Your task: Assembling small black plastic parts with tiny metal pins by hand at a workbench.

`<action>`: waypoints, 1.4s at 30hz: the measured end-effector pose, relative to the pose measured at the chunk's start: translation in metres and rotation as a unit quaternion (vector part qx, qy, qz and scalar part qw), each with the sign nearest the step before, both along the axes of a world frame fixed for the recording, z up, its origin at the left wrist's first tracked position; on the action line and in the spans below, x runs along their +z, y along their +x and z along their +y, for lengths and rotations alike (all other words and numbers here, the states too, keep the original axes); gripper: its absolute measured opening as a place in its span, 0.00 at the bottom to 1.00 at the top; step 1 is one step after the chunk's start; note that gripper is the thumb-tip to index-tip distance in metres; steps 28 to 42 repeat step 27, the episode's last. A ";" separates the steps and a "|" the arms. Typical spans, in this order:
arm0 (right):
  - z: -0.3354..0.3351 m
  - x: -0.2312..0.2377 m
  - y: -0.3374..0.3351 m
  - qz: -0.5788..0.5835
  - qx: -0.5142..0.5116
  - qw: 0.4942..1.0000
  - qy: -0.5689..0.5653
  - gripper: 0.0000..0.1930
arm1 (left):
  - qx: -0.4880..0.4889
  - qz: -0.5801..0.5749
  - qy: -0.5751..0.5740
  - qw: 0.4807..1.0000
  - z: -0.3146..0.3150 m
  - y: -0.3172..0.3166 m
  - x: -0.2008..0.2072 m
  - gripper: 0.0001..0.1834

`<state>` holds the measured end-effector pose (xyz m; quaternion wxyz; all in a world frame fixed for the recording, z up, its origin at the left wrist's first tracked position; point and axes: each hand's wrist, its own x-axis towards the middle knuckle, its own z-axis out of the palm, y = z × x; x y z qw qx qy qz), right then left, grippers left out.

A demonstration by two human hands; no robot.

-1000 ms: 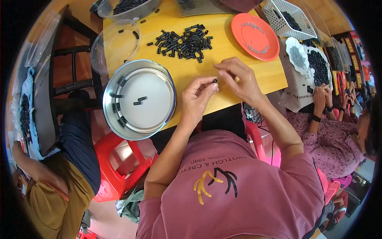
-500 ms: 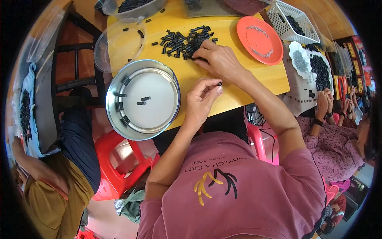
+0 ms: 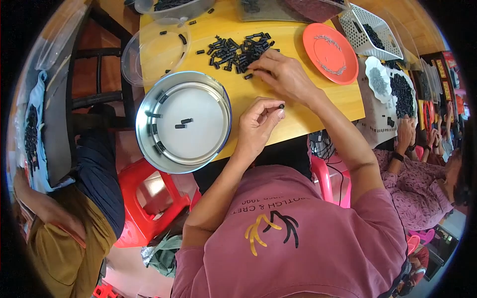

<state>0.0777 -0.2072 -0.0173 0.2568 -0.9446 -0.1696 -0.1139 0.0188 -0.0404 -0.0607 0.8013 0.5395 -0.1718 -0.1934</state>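
Observation:
My left hand (image 3: pixel 259 124) is closed in a pinch over the near edge of the yellow table. Between its thumb and index finger is a small black cylindrical piece (image 3: pixel 281 106), mostly covered by the fingertips. Farther off, my right hand (image 3: pixel 289 78) reaches to the near right side of a pile of black cylindrical pieces (image 3: pixel 229 52). Its thumb and fingers are apart, with the tips at the pile's edge. One loose black piece (image 3: pixel 248 76) lies just by its thumb. To the left, a round metal tin (image 3: pixel 226 130) holds several similar black pieces.
A clear round lid (image 3: pixel 130 64) lies behind the tin. A red plate (image 3: pixel 343 78) with small grey bits lies at the right, near a white perforated basket (image 3: pixel 362 48). A red stool (image 3: pixel 130 198) stands at the left; people sit on both sides.
The view has shifted slightly. My right hand has drawn back a little from the pile, and a loose piece now shows by its thumb. The left hand keeps its pinch on the black piece.

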 end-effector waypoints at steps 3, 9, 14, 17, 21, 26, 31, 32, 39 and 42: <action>-0.012 0.004 0.001 -0.032 -0.049 0.998 0.039 0.08 | -0.004 -0.010 0.002 1.000 -0.001 0.000 -0.001 0.08; -0.029 0.012 -0.007 0.000 -0.095 0.995 0.042 0.08 | -0.006 -0.012 -0.020 1.000 -0.002 -0.001 -0.002 0.08; -0.034 0.000 -0.021 0.025 -0.116 0.991 0.054 0.08 | -0.010 -0.008 -0.017 1.000 -0.002 -0.001 0.002 0.09; -0.033 -0.011 -0.025 0.023 -0.122 0.989 0.075 0.10 | -0.011 -0.017 0.000 1.000 -0.002 -0.001 0.004 0.09; -0.015 -0.015 -0.025 -0.013 -0.076 0.995 0.069 0.16 | -0.011 -0.027 0.027 0.999 -0.002 -0.001 0.005 0.08; 0.000 -0.013 -0.021 -0.031 -0.052 0.998 -0.029 0.20 | -0.020 -0.033 0.040 0.998 -0.001 0.000 0.007 0.09; 0.001 -0.014 -0.020 -0.024 -0.046 0.998 -0.043 0.19 | -0.025 -0.045 0.044 0.998 0.001 0.000 0.006 0.10; 0.001 -0.014 -0.020 -0.024 -0.046 0.998 -0.043 0.19 | -0.025 -0.045 0.044 0.998 0.001 0.000 0.006 0.10; 0.001 -0.014 -0.020 -0.024 -0.046 0.998 -0.043 0.19 | -0.025 -0.045 0.044 0.998 0.001 0.000 0.006 0.10; 0.001 -0.014 -0.020 -0.024 -0.046 0.998 -0.043 0.19 | -0.025 -0.045 0.044 0.998 0.001 0.000 0.006 0.10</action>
